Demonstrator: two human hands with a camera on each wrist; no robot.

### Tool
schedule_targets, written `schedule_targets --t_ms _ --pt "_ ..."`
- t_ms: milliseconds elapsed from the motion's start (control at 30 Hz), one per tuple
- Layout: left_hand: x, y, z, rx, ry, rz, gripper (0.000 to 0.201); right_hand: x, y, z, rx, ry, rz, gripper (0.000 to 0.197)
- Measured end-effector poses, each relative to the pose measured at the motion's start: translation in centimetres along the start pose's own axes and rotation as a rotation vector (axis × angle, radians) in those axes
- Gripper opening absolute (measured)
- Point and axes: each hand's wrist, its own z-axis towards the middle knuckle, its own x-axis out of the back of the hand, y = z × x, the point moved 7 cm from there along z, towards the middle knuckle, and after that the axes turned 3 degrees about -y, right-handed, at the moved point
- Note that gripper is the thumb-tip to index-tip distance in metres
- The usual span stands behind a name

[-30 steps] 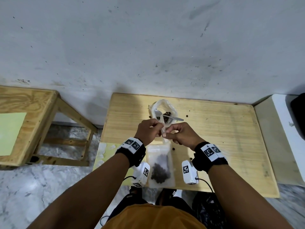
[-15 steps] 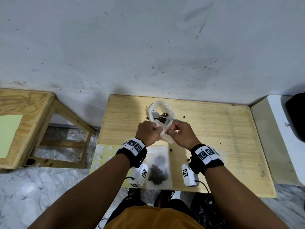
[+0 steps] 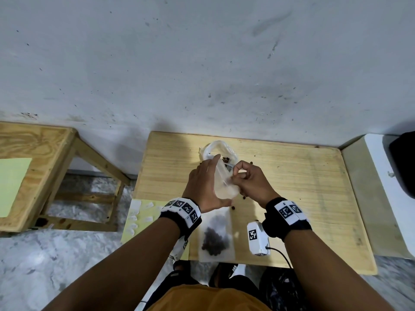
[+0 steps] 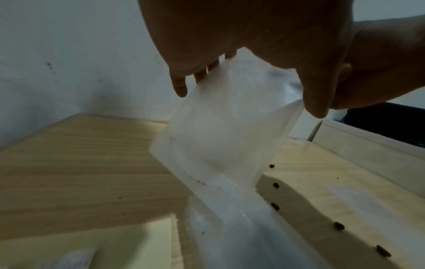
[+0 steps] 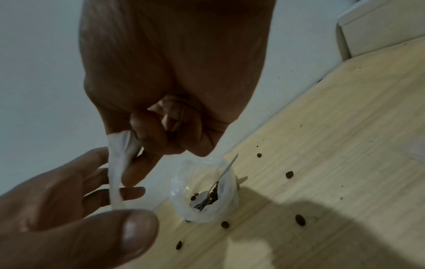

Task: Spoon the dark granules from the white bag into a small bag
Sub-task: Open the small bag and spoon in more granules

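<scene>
1. An empty small bag point(image 3: 224, 179) is held up above the middle of the table point(image 3: 303, 198), between both hands.
2. The left hand point(image 3: 205, 187) is seen with its fingers nearly straight along the bag's far side and its thumb under the lower edge; the bag is cradled more than gripped.
3. The right hand point(image 3: 249, 181) is curled, and the bag's top edge is pinched between thumb and forefinger, as the right wrist view shows.
4. The white bag point(image 3: 221, 151) stands open near the table's back edge, just beyond the hands, with the dark granules point(image 5: 212, 195) inside.
5. A spoon point(image 5: 220, 179) is left lying in that bag, its handle poking out over the rim; it is not held by either hand.
6. A filled bag point(image 3: 216, 236) lies flat at the front edge, and loose granules are scattered across the wood.
7. Risk, as judged: the mouth of the small bag looks barely parted, so a spoonful could be tipped over its lip and more granules lost.
8. The white bag is thin and slack; it could be toppled by a knuckle when the spoon is reached for.
9. Open room is offered on the right half of the table; the back wall point(image 3: 202, 63) sits close behind, and paper slips point(image 3: 137, 208) crowd the front-left corner.
</scene>
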Motion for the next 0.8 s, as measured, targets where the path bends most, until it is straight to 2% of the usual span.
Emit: schedule_targets --t_ms 200,333,433,533,800 --pt "-0.3 0.0 -0.5 -0.041 -0.08 0.035 0.131 -0.6 -0.6 0.0 0.02 -0.055 -0.108 0.02" --pt "-0.4 0.0 -0.7 -0.04 -0.085 0.033 0.127 -0.7 -0.6 0.4 0.112 0.018 -0.294 0.031" --pt "-0.4 -0.3 -0.5 -0.019 -0.046 -0.004 0.121 -0.8 0.0 0.9 0.126 0.085 -0.35 0.035" --pt "-0.5 -0.6 -0.6 -0.024 -0.046 -0.007 0.119 -1.2 0.1 1.1 0.152 0.09 -0.408 0.042" --pt "-0.8 -0.8 -0.8 -0.036 -0.09 0.042 0.127 -1.3 0.7 1.2 0.122 0.106 -0.396 0.037"
